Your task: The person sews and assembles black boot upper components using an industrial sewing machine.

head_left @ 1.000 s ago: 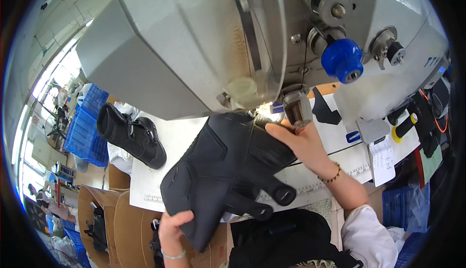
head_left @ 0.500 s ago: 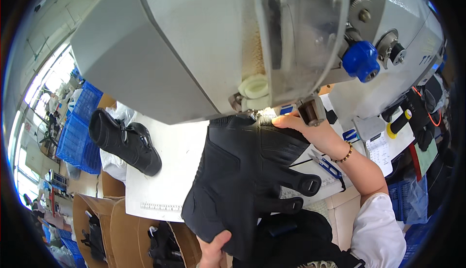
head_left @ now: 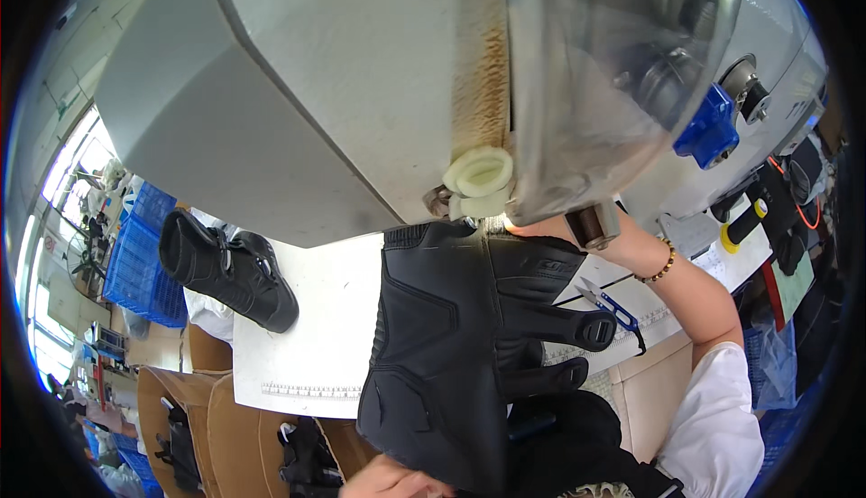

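A black boot upper (head_left: 442, 318) with padded panels and buckle straps (head_left: 595, 329) lies spread under the head of a grey sewing machine (head_left: 298, 92), its top edge at the lit needle area. My right hand (head_left: 559, 230) grips it beside the needle, fingers partly hidden by the machine's fittings. At the lower edge of the view, my left hand (head_left: 394, 480) is closed at the near end of the upper, cut off by the picture's rim. A finished-looking black boot (head_left: 230, 268) rests on the white table (head_left: 334, 308) at left.
Blue-handled thread snips (head_left: 613, 304) lie right of the upper. A black thread cone (head_left: 744, 225) stands farther right. Blue crates (head_left: 144, 268) are stacked at the left, and cardboard boxes (head_left: 216, 408) with black boot parts stand below the table. A clear guard (head_left: 622, 74) covers the machine's front.
The view has shifted closer to the machine head. The boot upper now hangs straighter and a little farther right. My left hand has slid down along its near end.
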`<action>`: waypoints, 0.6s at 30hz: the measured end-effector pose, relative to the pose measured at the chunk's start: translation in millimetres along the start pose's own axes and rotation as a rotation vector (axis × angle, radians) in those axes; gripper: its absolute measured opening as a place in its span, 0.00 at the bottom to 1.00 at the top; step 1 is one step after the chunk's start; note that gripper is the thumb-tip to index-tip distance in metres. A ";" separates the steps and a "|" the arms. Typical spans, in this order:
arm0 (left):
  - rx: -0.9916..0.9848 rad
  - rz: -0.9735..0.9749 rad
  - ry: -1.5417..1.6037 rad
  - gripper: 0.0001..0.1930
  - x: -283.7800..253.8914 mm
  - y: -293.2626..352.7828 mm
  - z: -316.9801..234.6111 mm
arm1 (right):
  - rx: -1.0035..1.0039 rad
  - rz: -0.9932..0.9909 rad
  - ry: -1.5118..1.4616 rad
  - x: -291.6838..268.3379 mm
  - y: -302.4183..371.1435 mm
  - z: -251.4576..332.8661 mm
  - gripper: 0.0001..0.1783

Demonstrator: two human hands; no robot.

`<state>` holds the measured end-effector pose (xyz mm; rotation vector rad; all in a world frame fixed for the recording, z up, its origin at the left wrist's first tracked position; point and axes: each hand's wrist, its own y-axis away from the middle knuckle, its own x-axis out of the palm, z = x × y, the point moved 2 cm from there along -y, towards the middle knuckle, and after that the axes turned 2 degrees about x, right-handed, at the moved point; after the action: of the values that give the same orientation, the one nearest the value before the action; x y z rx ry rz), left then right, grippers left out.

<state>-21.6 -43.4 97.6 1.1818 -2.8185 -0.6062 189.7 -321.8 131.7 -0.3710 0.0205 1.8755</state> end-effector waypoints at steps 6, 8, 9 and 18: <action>0.472 -0.710 -0.501 0.12 -13.9 10.6 -91.0 | -0.020 0.060 0.166 -3.1 1.6 -1.4 0.20; 0.546 -0.444 -0.843 0.17 -11.1 -17.4 -116.0 | -0.088 0.041 0.252 1.8 1.7 6.5 0.18; 0.618 -0.222 -0.984 0.32 -17.2 -44.4 -119.1 | -0.076 0.025 0.259 -4.1 1.6 8.8 0.18; 0.765 -0.444 -1.173 0.25 -32.4 -133.8 -106.6 | -0.221 0.062 0.247 -6.4 0.8 13.7 0.15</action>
<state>110.8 -142.7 151.7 2.1746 -3.9877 -0.2054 187.5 -325.3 146.2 -0.7605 -0.0083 1.8874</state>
